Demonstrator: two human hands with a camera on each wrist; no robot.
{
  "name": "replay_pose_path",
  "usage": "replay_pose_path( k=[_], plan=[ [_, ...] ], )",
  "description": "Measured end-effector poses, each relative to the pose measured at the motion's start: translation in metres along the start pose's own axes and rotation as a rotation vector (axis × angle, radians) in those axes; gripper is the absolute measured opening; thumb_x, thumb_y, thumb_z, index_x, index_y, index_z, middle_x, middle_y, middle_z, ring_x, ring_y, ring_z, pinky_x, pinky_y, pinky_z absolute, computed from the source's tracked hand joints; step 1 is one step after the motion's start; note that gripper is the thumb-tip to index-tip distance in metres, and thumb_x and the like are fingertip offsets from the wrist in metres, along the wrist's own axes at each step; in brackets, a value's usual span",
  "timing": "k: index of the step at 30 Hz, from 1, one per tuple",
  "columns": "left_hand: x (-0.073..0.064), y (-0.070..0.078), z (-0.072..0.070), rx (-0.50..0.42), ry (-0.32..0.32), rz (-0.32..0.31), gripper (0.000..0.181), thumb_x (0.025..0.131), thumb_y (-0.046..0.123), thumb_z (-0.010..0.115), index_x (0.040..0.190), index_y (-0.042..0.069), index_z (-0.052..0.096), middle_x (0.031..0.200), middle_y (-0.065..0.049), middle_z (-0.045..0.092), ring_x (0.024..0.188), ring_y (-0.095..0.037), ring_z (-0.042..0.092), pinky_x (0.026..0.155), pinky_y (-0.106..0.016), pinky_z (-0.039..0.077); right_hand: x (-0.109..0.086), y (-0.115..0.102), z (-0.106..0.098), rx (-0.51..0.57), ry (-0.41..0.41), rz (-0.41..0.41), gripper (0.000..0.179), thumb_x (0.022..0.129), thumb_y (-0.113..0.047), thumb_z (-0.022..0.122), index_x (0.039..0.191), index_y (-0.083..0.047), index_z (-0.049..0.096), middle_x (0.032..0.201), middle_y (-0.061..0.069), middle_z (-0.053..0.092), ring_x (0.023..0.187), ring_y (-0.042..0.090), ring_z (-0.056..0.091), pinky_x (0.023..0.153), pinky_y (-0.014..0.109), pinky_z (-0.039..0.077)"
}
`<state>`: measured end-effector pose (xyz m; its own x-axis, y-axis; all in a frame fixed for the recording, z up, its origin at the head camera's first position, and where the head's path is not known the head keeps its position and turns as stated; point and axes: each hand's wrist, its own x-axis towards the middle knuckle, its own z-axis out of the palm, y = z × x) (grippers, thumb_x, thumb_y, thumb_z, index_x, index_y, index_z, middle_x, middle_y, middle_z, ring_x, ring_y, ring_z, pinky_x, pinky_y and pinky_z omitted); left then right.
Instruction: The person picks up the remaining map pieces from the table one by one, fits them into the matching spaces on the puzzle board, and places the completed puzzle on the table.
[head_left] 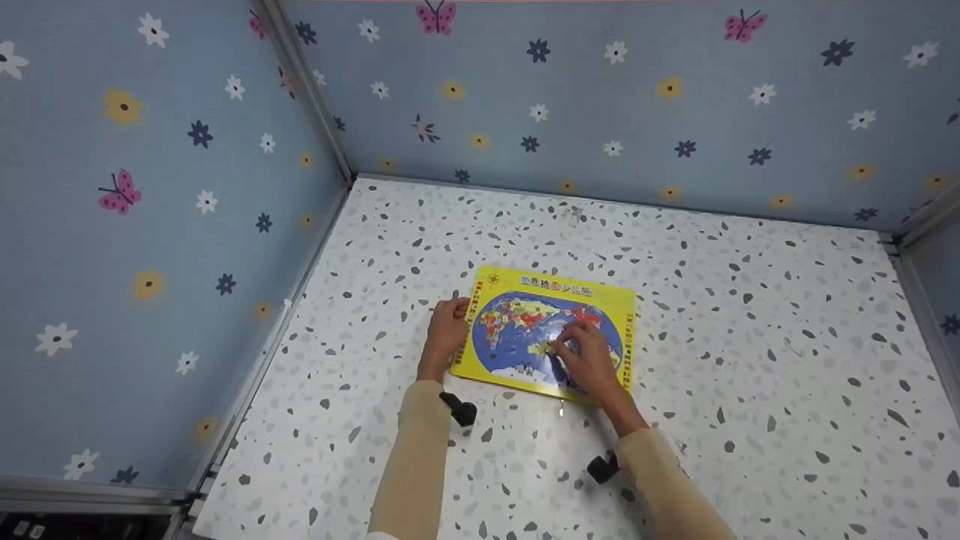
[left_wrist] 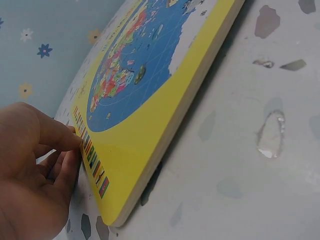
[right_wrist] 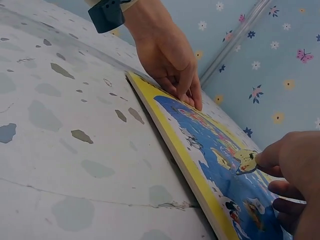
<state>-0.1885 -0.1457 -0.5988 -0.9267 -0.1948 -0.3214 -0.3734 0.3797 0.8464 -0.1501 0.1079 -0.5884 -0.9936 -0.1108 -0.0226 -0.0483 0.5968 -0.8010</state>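
Note:
A yellow-bordered world map puzzle board [head_left: 469,364] lies flat, its oval map blue with coloured land. My left hand [head_left: 448,330] holds the board's left edge, thumb and fingertips at the strip of small flags in the left wrist view. Over the right half of the map, my right hand [head_left: 589,358] pinches a small yellow puzzle piece [right_wrist: 246,161] between thumb and fingers. In the right wrist view the piece is tilted close over the blue sea, beside a yellow land shape. The right hand hides part of the map's right side.
Beneath the board is a white speckled tabletop [head_left: 750,360]. Blue panels with flowers and butterflies stand along the back [head_left: 570,97] and left [head_left: 165,247] of the table. A black wrist camera [head_left: 459,409] is on the left sleeve, another [head_left: 602,468] on the right.

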Motion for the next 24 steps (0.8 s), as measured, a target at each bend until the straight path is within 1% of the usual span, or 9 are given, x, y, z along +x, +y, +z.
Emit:
replay_pose_path(
  k=[2,5,10,16,21,24],
  plan=[
    [0.000,0.000,0.000,-0.007,-0.002,-0.010,0.046,0.091,0.000,0.037,0.132,0.013,0.054,0.121,-0.003,0.048,0.109,-0.017,0.050,0.099,-0.036,0.042,0.000,-0.001,0.001,0.001,0.000,-0.011,0.013,0.089,-0.023,0.066,0.085,-0.011,0.065,0.119,0.007,0.054,0.117,0.026,0.047,0.106,0.046,0.033],
    [0.001,0.000,0.000,-0.015,0.002,-0.025,0.044,0.092,0.001,0.039,0.131,0.013,0.055,0.121,-0.002,0.049,0.108,-0.017,0.050,0.100,-0.036,0.041,0.000,-0.003,0.003,-0.004,-0.002,-0.004,0.012,0.089,-0.024,0.066,0.086,-0.012,0.066,0.119,0.007,0.053,0.118,0.025,0.045,0.106,0.046,0.032],
    [0.000,0.001,0.000,-0.006,0.000,-0.003,0.045,0.092,0.000,0.040,0.133,0.012,0.054,0.122,-0.004,0.048,0.110,-0.018,0.049,0.100,-0.037,0.041,0.001,-0.005,0.009,-0.044,0.010,-0.012,0.012,0.089,-0.025,0.066,0.085,-0.014,0.065,0.120,0.005,0.053,0.119,0.024,0.043,0.107,0.045,0.031],
    [-0.001,0.000,0.000,0.009,0.004,0.008,0.045,0.092,0.000,0.041,0.134,0.011,0.053,0.122,-0.005,0.049,0.111,-0.019,0.049,0.101,-0.037,0.041,0.002,-0.008,0.014,-0.112,0.048,-0.034,0.010,0.088,-0.023,0.067,0.083,-0.015,0.067,0.116,0.003,0.055,0.115,0.023,0.044,0.104,0.043,0.033],
    [0.000,0.000,0.000,0.025,0.008,0.020,0.046,0.092,-0.001,0.041,0.134,0.011,0.054,0.121,-0.006,0.049,0.109,-0.019,0.050,0.100,-0.037,0.041,0.004,-0.009,0.017,-0.127,0.051,-0.049,0.009,0.088,-0.022,0.067,0.084,-0.014,0.068,0.120,0.004,0.055,0.116,0.022,0.044,0.103,0.044,0.035],
    [0.000,0.000,-0.001,0.025,0.006,0.016,0.045,0.091,-0.001,0.041,0.133,0.012,0.055,0.120,-0.005,0.049,0.108,-0.019,0.050,0.100,-0.037,0.041,0.005,-0.009,0.019,-0.132,0.062,-0.067,0.010,0.088,-0.022,0.068,0.084,-0.013,0.069,0.120,0.005,0.055,0.115,0.023,0.045,0.101,0.044,0.035]
  ],
)
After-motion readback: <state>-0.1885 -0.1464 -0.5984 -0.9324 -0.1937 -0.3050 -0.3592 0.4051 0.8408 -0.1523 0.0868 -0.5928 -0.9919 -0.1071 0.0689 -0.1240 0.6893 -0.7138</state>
